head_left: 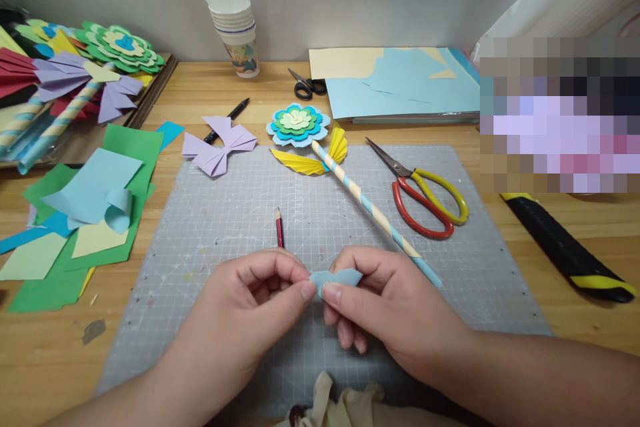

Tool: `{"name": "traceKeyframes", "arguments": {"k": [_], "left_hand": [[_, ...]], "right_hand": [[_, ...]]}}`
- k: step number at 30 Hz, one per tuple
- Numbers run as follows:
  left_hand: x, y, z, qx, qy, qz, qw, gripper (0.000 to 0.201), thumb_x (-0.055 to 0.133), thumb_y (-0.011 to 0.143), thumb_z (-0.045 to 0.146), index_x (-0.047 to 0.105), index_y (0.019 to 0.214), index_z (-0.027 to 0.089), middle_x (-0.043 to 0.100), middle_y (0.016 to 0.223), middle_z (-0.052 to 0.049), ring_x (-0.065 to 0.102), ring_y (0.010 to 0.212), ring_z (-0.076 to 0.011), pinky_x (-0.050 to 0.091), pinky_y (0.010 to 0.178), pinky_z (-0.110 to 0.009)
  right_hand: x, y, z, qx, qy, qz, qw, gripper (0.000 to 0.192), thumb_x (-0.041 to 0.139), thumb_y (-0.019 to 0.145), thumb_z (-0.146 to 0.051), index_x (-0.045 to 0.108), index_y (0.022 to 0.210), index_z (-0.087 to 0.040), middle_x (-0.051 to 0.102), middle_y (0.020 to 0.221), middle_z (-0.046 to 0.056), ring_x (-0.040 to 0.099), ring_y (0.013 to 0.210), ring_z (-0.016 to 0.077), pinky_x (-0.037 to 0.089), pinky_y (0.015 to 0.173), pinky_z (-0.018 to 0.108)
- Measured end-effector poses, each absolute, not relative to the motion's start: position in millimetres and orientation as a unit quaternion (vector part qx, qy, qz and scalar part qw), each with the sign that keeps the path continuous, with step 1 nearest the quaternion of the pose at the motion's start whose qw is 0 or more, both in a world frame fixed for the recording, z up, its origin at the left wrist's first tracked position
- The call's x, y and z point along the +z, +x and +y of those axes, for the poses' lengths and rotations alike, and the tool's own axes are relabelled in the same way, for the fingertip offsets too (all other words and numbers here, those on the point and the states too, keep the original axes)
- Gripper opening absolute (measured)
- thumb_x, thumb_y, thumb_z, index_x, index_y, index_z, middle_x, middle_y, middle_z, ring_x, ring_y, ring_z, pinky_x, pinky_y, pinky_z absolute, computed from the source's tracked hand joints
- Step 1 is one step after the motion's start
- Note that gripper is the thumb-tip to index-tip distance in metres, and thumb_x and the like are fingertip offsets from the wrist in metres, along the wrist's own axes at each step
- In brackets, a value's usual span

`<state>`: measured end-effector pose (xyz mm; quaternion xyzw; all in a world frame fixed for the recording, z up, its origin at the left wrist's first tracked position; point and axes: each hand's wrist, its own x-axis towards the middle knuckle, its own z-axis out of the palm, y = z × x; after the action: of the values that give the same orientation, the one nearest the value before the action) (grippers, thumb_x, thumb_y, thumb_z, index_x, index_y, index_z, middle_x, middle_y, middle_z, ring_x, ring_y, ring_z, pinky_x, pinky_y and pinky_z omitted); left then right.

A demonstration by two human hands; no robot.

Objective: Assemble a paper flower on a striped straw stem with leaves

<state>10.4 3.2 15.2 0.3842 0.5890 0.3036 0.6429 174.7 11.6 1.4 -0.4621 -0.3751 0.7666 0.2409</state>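
Both hands are meeting low over the grey cutting mat (320, 213), and the left hand (250, 320) and the right hand (385, 307) are each pinching 1 end of a small light blue paper piece (336, 278) between thumb and forefinger, so both grips are closed on it, holding it just above the mat near its front edge. Judging by the scalloped top edge of the piece, the step in hand looks like shaping or creasing a cut petal layer; any further fold is probably calling for steady, even pressure from both thumbs, since paper this small is apt to tear or crease crooked. A red pencil (279, 230) is lying just beyond the left fingers, and a striped paper straw (370, 210) is running diagonally past the right hand up to a layered paper flower (298, 123) with yellow leaves. Red and yellow scissors (425, 197) are resting to the right (blades shut). No readable writing is showing; the paper cup (240, 47) is carrying only a printed pattern.
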Motion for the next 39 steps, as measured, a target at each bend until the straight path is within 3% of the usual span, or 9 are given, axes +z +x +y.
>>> {"name": "traceKeyframes", "arguments": {"k": [4,9,13,19,29,34,39], "left_hand": [[9,7,1,0.305,0.383,0.571,0.659,0.019,0.069,0.072,0.028,0.059,0.06,0.018,0.056,0.058,0.004,0.047,0.056,-0.0081,0.038,0.052,-0.017],[4,7,0,0.314,0.321,0.519,0.727,0.02,0.058,0.084,0.039,0.063,0.079,0.02,0.052,0.053,0.005,0.041,0.048,-0.0082,0.033,0.043,-0.017],[7,8,-1,0.318,0.349,0.533,0.702,0.021,0.063,0.081,0.037,0.059,0.072,0.019,0.049,0.051,0.006,0.038,0.048,-0.0069,0.032,0.043,-0.016],[13,8,-1,0.334,0.436,0.523,0.652,0.017,0.061,0.083,0.027,0.06,0.068,0.019,0.059,0.061,0.004,0.05,0.059,-0.0076,0.038,0.055,-0.016],[6,4,-1,0.338,0.404,0.533,0.662,0.021,0.061,0.084,0.035,0.058,0.07,0.02,0.045,0.056,0.007,0.036,0.052,-0.0064,0.029,0.048,-0.016],[12,12,-1,0.322,0.369,0.508,0.709,0.015,0.067,0.077,0.031,0.057,0.079,0.021,0.058,0.062,0.005,0.05,0.056,-0.0085,0.037,0.052,-0.017],[16,12,1,0.3,0.406,0.546,0.669,0.015,0.064,0.073,0.031,0.056,0.067,0.02,0.056,0.06,0.003,0.053,0.06,-0.0125,0.043,0.058,-0.023]], "right_hand": [[0,175,10,0.765,-0.46,-0.386,0.234,0.022,0.065,0.076,-0.031,0.052,0.064,-0.018,0.059,0.057,-0.004,0.05,0.044,0.0051,0.036,0.039,0.014],[3,176,14,0.772,-0.463,-0.367,0.233,0.024,0.067,0.073,-0.032,0.051,0.063,-0.018,0.058,0.054,-0.004,0.049,0.042,0.0046,0.038,0.039,0.015],[5,176,16,0.777,-0.463,-0.36,0.228,0.026,0.068,0.072,-0.034,0.05,0.062,-0.018,0.058,0.053,-0.005,0.049,0.042,0.0049,0.038,0.04,0.015],[3,175,14,0.783,-0.443,-0.369,0.234,0.024,0.066,0.075,-0.036,0.051,0.067,-0.018,0.059,0.06,-0.004,0.05,0.044,0.0049,0.038,0.041,0.015],[5,173,14,0.774,-0.466,-0.367,0.223,0.024,0.066,0.072,-0.037,0.05,0.067,-0.019,0.057,0.057,-0.004,0.049,0.044,0.0059,0.035,0.04,0.017],[4,171,10,0.771,-0.455,-0.381,0.23,0.024,0.066,0.072,-0.034,0.048,0.065,-0.02,0.053,0.056,-0.005,0.047,0.047,0.0063,0.037,0.044,0.019],[4,172,7,0.756,-0.447,-0.415,0.236,0.019,0.064,0.074,-0.028,0.049,0.067,-0.019,0.051,0.057,-0.005,0.047,0.05,0.0062,0.036,0.047,0.018]]}}
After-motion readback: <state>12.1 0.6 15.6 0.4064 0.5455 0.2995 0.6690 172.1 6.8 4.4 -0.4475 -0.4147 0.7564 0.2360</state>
